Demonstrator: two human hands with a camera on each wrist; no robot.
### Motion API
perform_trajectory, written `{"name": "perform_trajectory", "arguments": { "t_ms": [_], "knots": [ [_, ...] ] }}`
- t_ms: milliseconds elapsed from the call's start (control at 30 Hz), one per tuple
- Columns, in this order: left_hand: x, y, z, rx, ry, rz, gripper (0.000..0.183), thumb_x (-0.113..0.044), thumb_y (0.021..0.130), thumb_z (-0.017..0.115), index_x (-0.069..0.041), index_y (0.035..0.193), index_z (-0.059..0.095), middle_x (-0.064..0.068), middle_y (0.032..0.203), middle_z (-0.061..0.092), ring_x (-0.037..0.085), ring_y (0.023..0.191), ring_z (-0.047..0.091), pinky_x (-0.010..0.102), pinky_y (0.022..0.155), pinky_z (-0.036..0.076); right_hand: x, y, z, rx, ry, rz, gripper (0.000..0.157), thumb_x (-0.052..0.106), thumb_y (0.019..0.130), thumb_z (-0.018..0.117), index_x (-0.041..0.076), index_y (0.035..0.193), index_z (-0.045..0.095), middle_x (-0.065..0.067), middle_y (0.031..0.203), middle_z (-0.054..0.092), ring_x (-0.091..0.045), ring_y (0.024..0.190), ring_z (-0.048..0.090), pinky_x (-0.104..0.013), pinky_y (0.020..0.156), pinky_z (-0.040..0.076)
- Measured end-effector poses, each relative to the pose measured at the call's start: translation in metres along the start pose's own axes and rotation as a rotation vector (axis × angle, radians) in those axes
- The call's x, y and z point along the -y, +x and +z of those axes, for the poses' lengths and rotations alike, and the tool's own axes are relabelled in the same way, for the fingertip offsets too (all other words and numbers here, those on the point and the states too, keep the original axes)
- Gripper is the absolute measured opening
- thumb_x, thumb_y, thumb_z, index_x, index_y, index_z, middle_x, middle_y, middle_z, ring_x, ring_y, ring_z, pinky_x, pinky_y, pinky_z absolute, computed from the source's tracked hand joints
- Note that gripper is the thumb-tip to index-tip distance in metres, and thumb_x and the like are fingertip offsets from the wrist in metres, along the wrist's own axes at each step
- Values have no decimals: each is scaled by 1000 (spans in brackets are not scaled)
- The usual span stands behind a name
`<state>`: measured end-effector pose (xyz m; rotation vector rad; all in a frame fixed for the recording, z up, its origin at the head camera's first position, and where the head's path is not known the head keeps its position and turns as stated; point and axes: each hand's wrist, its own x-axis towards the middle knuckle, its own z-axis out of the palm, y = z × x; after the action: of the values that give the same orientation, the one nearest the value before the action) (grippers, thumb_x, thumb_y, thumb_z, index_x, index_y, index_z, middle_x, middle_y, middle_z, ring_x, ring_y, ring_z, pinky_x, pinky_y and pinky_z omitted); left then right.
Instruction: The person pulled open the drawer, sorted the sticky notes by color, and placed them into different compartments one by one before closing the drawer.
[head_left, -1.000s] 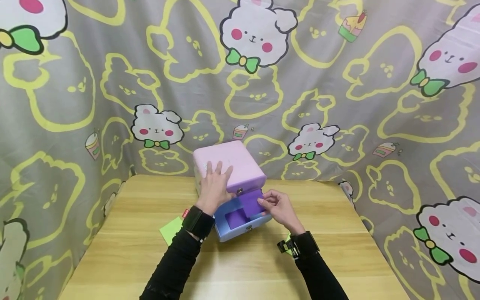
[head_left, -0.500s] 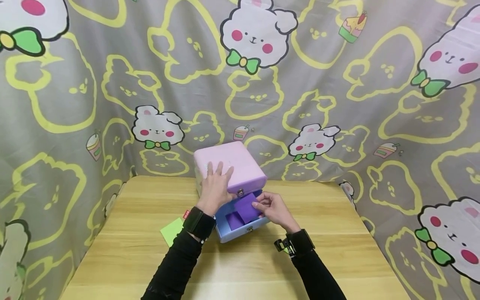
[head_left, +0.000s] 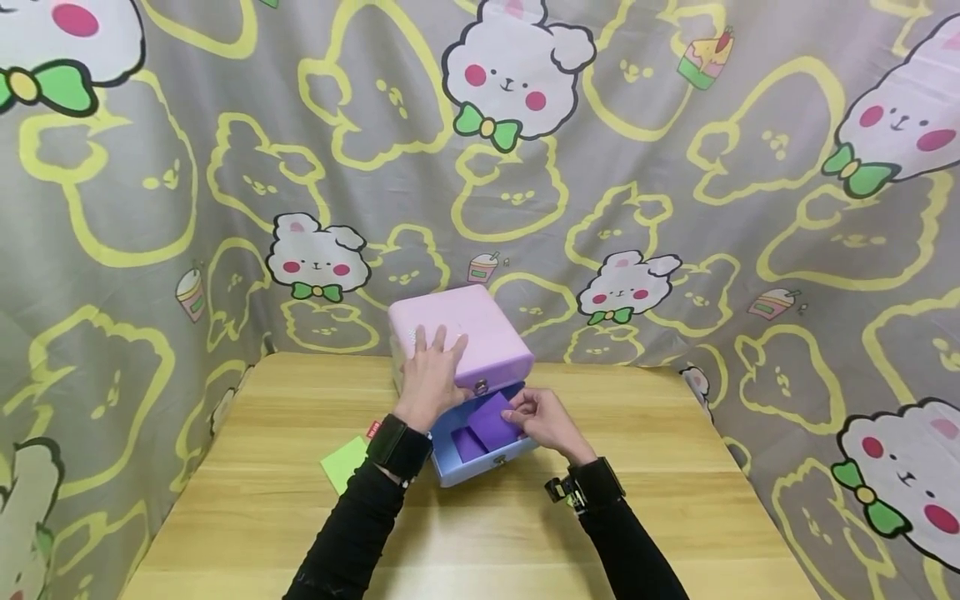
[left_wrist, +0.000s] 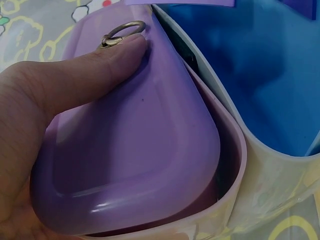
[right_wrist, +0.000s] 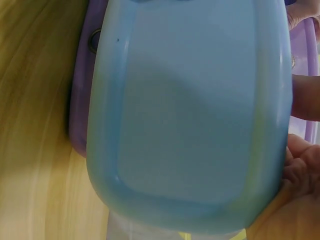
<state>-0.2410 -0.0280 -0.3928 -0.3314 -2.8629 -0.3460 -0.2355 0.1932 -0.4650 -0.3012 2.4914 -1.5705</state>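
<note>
A small drawer box [head_left: 487, 329] with a pink top stands at the table's back. My left hand [head_left: 431, 379] rests on that top, fingers spread. In the left wrist view its thumb touches the purple upper drawer front [left_wrist: 125, 140] just below a metal ring pull [left_wrist: 125, 29]. Below, a light blue drawer [head_left: 468, 472] is pulled out. My right hand [head_left: 551, 423] pinches a purple paper square [head_left: 492, 422] by its right edge, tilted inside the drawer. Another purple square [head_left: 467, 444] lies at the drawer's bottom. The blue front hides most of the right hand in the right wrist view.
A light green paper square [head_left: 342, 463] lies on the wooden table [head_left: 480, 550], left of the box, with a small red tag [head_left: 373, 428] beside it. A bit of green shows by the right wrist. Patterned curtain [head_left: 517, 192] encloses the table's back and sides.
My right hand has moved slightly left and down, bringing the pinched purple paper square lower into the blue drawer, partly over the other one. The left hand stays on the box.
</note>
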Motion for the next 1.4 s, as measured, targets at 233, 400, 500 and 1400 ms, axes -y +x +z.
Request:
{"name": "perform_trajectory", "arguments": {
  "t_ms": [233,400,500,1400],
  "knots": [
    [-1,0,1,-7,-5,9,97,-47,69,92,-22,152,48,19,160,41,55,147,31,67,86,57,1,1,2,-28,-92,24,9,6,89,74,0,90,67,-9,78,74,-12,63,66,-26,57,56],
    [0,0,2,-13,19,13,98,-48,68,92,-23,152,48,19,160,41,55,147,32,66,85,57,2,2,5,-27,-139,15,10,6,87,75,1,87,67,-8,74,71,-10,59,61,-21,52,49],
    [0,0,3,-6,18,16,98,-48,68,92,-23,152,48,19,160,41,55,147,32,67,85,57,2,2,8,-42,-168,12,10,6,86,76,1,85,67,-9,73,71,-10,59,61,-21,52,48],
    [1,-5,4,-103,19,61,97,-47,62,95,-20,145,55,22,151,50,56,139,41,62,76,60,8,-2,27,-274,-490,10,24,18,68,93,7,80,75,-6,75,73,-15,63,61,-27,56,46]
  ]
}}
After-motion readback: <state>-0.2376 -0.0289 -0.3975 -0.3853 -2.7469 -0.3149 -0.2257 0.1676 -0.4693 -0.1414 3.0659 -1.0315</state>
